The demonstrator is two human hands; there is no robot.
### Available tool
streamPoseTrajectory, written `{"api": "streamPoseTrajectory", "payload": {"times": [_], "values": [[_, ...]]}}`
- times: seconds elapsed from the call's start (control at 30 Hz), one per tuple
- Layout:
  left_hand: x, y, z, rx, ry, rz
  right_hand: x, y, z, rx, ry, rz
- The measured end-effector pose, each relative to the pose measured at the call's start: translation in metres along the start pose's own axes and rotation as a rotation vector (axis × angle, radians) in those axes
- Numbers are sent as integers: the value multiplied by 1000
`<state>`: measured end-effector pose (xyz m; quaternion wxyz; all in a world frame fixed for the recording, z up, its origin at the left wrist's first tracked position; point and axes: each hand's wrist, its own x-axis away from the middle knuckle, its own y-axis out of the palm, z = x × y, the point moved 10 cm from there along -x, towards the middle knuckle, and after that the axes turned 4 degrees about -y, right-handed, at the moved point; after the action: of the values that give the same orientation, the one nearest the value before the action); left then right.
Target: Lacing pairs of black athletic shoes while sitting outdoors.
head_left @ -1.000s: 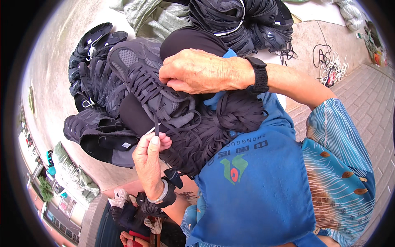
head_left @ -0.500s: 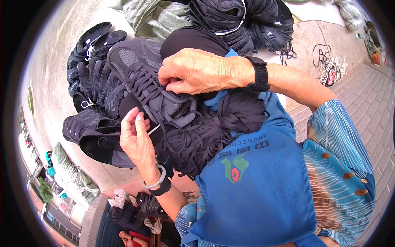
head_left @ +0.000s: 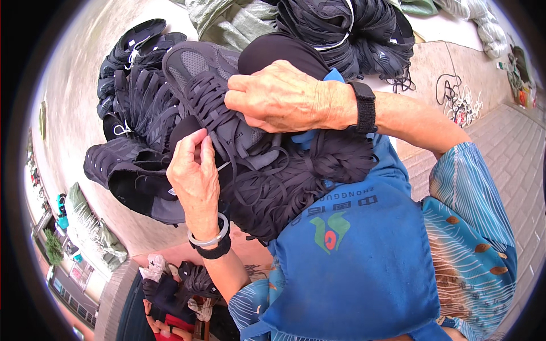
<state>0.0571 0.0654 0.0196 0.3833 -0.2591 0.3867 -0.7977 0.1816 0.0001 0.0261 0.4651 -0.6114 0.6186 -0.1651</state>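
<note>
A dark grey shoe upper point(head_left: 200, 71), with a black lace crossing its front, rests over my knees. My right hand point(head_left: 284, 96) is curled closed over the right side of its lacing; its fingertips are partly hidden, and what they grip cannot be made out. Beside the left edge of the lacing, my left hand point(head_left: 196, 179) has its thumb and forefinger brought together in a pinch. Anything between those fingertips is too small to tell. A thick bundle of black shoelaces point(head_left: 307, 176) lies on my lap against the blue apron point(head_left: 364, 267).
Stacked dark shoe uppers point(head_left: 145, 108) stand to the left. At the back are a tied bundle of uppers point(head_left: 341, 34) and a pale green woven sack point(head_left: 233, 23). Loose laces point(head_left: 463, 105) lie on the ground at right. Another person's arm point(head_left: 165, 327) shows at lower left.
My left hand has risen toward the lacing, and its spread fingers have drawn into a pinch. My right hand has turned slightly, staying at the shoe. The whole view has shifted a little.
</note>
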Motion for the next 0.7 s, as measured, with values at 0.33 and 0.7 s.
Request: {"api": "streamPoseTrajectory", "payload": {"times": [0.33,0.7], "values": [[-3,0,4,-36,91,-3,1,-4,18,-96,107,-26],[-6,0,3,36,59,-9,14,1,20,-323,274,-47]]}}
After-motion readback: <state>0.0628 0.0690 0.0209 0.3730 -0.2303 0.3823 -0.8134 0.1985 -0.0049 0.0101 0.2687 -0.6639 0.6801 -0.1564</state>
